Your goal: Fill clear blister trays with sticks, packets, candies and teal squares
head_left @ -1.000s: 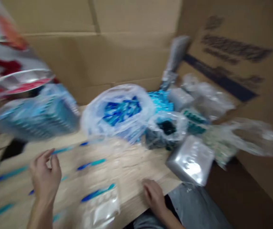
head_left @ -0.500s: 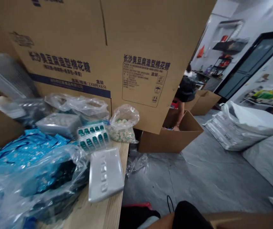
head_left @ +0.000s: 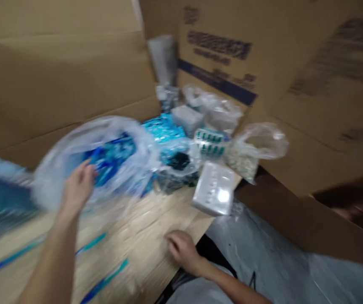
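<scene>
My left hand (head_left: 81,181) reaches to the near side of an open clear plastic bag (head_left: 53,169) of blue and teal packets (head_left: 113,158). Its fingertips overlap the bag's opening, but blur hides whether they grip anything. Low in the middle, my right hand (head_left: 183,251) rests at the table's edge with its fingers curled in and nothing visible in them. Slim blue-and-teal strips (head_left: 105,280) lie on the wooden table (head_left: 149,236) around my left forearm, too smeared to name.
Beyond the bag lie light-blue packets (head_left: 165,128), a tray of green pieces (head_left: 209,141), a stack of clear trays (head_left: 214,188) and a bag of small pale pieces (head_left: 243,162). Cardboard walls (head_left: 73,63) stand behind. Grey floor (head_left: 263,249) shows at right.
My view has swung left, away from the room and the other person. Both my hands, the bag of blue packets and the strips on the table have come into sight.
</scene>
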The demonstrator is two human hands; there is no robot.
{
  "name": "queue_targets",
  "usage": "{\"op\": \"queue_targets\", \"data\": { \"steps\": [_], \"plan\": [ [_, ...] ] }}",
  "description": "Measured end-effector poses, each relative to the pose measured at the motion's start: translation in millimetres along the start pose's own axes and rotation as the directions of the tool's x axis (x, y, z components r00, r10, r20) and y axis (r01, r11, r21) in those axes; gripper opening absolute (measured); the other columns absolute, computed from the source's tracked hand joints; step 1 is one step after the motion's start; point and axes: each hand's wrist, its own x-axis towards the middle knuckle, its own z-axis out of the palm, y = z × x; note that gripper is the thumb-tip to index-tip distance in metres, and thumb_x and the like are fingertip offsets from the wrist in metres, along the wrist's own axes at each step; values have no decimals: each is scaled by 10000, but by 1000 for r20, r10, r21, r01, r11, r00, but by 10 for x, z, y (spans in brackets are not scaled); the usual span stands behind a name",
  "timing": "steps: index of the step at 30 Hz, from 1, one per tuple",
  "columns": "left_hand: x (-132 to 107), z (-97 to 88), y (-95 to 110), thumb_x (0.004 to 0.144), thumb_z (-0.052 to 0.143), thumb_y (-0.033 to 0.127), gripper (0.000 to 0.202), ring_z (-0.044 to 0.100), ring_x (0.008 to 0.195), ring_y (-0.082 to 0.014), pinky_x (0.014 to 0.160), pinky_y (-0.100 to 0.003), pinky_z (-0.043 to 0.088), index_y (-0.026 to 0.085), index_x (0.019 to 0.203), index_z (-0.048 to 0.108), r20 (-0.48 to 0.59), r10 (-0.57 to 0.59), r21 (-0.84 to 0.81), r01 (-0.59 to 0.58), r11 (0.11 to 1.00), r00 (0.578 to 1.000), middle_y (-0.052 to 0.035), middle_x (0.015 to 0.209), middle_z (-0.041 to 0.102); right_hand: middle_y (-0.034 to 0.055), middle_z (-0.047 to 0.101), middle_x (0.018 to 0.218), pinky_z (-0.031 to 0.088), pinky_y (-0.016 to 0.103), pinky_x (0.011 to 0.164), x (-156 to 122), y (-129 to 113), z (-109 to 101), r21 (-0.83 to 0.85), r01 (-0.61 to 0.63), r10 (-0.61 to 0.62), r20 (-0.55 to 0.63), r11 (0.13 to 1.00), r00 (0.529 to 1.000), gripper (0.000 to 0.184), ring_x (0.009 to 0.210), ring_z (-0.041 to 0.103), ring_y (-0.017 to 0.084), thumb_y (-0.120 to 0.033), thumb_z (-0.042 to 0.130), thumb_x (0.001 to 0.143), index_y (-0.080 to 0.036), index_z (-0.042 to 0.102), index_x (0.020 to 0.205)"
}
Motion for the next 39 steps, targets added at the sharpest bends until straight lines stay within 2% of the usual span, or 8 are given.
{"op": "queue_targets", "data": {
  "steps": [4,8,12,16,20,26,33,39],
  "plan": [
    [-538,-192,-58,808,486,584,490,569,574,-153,612,-327,519,154,971,656,147,-148,-233,180,956,978,-40,695,657,42,640,736,484,225,539,386,-292,-155,215,-120,108,65,969,992,236,620,600,126,-278,391,958,-164,594,993],
    [-1157,-347,91,760,652,522,413,631,688,-188,662,-331,503,157,955,645,417,-92,-735,395,551,904,-82,793,701,31,656,778,525,246,609,750,-766,-191,368,-152,93,173,917,981,248,664,627,127,-374,440,953,-188,599,989],
    [-1496,-362,127,827,599,504,354,663,798,-211,652,-312,513,192,993,607,421,-88,-778,409,478,903,-79,913,723,46,695,865,557,288,666,869,-1123,-111,426,-172,27,326,888,945,313,725,665,149,-475,463,933,-204,598,1011],
    [-1708,-209,-119,922,478,407,292,653,976,-223,801,-366,537,206,1103,590,342,-102,-582,296,757,934,-98,1134,679,28,687,775,523,259,484,814,-981,-24,327,-180,16,446,928,895,390,554,626,138,-508,453,924,-188,585,1104],
    [-1905,92,-527,907,516,251,223,489,1268,-291,1074,-545,355,179,1093,616,247,34,-26,-28,999,968,-140,1304,588,62,690,829,543,336,660,855,-505,-104,80,-85,46,399,993,916,320,732,649,194,-451,503,896,-193,660,998],
    [-2041,424,-827,902,487,127,316,508,1246,-296,1105,-591,301,147,1211,550,333,91,454,-244,857,939,-144,1277,599,99,678,992,462,448,893,1318,-142,-30,-162,145,-75,374,976,924,301,959,594,257,-364,438,916,-207,671,1021],
    [-2091,418,-837,903,474,103,306,550,1179,-271,1083,-502,375,88,1202,538,379,114,456,-292,840,918,-173,1265,583,105,662,1017,422,422,866,1632,9,524,-324,328,-175,421,887,890,276,965,544,264,-181,457,898,-195,713,1000],
    [-2138,487,-892,928,442,141,315,531,1214,-245,1099,-493,365,153,1234,516,336,86,468,-246,849,938,-138,1291,575,122,639,1092,400,418,863,1536,93,610,-403,434,-262,413,806,872,353,1008,521,272,-69,445,850,-204,707,1044]
  ]
}}
